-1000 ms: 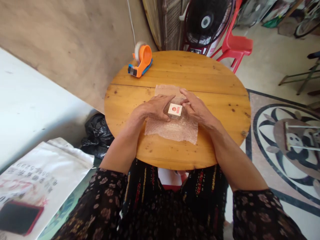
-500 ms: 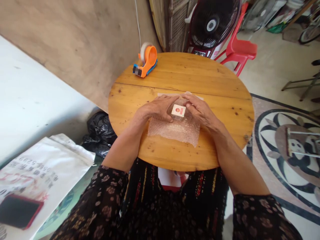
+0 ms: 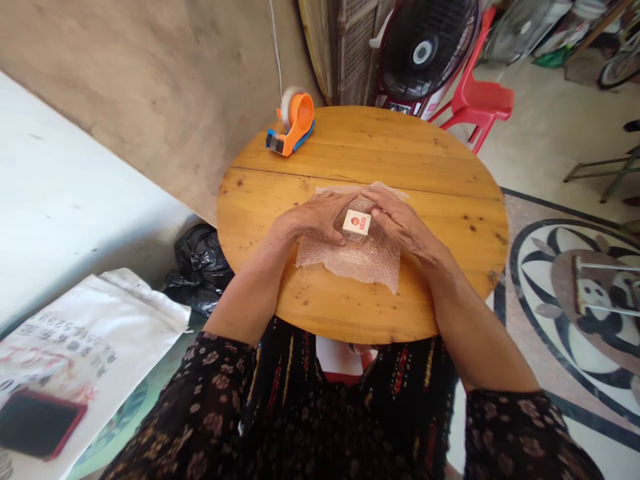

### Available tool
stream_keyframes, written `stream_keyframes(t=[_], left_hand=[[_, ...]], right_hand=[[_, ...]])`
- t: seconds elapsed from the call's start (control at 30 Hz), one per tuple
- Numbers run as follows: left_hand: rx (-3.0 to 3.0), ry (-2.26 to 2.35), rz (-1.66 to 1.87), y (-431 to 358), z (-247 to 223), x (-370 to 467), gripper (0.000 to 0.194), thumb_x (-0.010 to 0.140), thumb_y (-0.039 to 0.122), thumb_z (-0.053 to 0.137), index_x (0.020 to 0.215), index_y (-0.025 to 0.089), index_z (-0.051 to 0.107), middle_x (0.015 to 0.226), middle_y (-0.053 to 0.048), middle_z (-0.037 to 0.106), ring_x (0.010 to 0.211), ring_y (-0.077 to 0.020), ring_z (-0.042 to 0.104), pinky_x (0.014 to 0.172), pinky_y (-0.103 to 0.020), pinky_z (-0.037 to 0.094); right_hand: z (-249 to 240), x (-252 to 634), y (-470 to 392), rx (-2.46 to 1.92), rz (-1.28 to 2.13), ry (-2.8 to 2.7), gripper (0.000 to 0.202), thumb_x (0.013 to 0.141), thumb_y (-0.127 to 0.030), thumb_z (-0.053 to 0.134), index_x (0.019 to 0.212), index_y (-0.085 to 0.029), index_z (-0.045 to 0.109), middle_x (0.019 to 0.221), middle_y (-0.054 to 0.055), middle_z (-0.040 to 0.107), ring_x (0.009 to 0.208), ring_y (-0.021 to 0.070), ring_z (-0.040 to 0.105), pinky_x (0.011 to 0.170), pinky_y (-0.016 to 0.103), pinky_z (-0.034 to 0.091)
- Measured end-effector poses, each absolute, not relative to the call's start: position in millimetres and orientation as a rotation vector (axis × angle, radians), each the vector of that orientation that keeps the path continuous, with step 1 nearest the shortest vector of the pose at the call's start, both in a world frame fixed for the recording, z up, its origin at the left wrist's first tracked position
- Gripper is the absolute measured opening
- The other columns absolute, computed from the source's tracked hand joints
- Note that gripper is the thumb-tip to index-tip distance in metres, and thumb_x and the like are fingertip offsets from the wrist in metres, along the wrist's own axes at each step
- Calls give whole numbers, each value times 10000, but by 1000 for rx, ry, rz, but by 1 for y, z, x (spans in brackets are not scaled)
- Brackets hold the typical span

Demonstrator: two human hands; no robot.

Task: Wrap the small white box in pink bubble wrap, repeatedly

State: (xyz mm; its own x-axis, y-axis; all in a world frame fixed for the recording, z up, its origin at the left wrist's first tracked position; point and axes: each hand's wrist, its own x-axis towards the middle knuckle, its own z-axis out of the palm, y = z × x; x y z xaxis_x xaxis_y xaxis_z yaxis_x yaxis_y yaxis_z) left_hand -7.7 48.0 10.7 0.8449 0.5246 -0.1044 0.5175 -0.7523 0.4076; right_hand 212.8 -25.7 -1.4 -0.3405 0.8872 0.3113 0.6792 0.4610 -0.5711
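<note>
A small white box (image 3: pixel 357 225) with a red emblem and red print sits on a sheet of bubble wrap (image 3: pixel 360 262) spread over the round wooden table. My left hand (image 3: pixel 330 215) rests on the wrap at the box's left, thumb in front and fingers stretched past its back corner. At the box's right, my right hand (image 3: pixel 393 213) lies on the wrap with bent but spread fingers. The fingertips of both hands come close together behind the box. Neither hand is closed around it.
An orange tape dispenser (image 3: pixel 295 123) stands at the table's (image 3: pixel 400 143) back left edge. Behind the table are a black fan (image 3: pixel 425 52) and a red chair (image 3: pixel 483 100). To the left lie a black plastic bag (image 3: pixel 197 267), a white sack (image 3: pixel 125 313) and a phone (image 3: pixel 37 423).
My right fingertips have shifted very slightly left, toward my left hand. The box and the bubble wrap stay where they were.
</note>
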Motion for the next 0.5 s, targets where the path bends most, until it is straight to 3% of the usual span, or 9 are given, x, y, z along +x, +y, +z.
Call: stream_keyframes(t=[0.27,0.5], left_hand=[[2577,787,-39,45,16,-6,1074,675,456,688,1561,169,153,1594,-160,301,1427,-356,314,1158,-491,269],[2575,818,-28,44,17,-6,1042,669,454,692,1550,198,196,1567,-152,350,1406,-359,342,1138,-494,298]], right_hand=[[-1,213,-25,-1311,444,-2162,554,986,-537,325,1443,-273,494,1498,61,509,1436,276,393,1201,540,287],[-2,213,-27,-1348,454,-2129,586,988,-575,314,1461,-269,476,1527,65,474,1464,267,345,1221,516,246]])
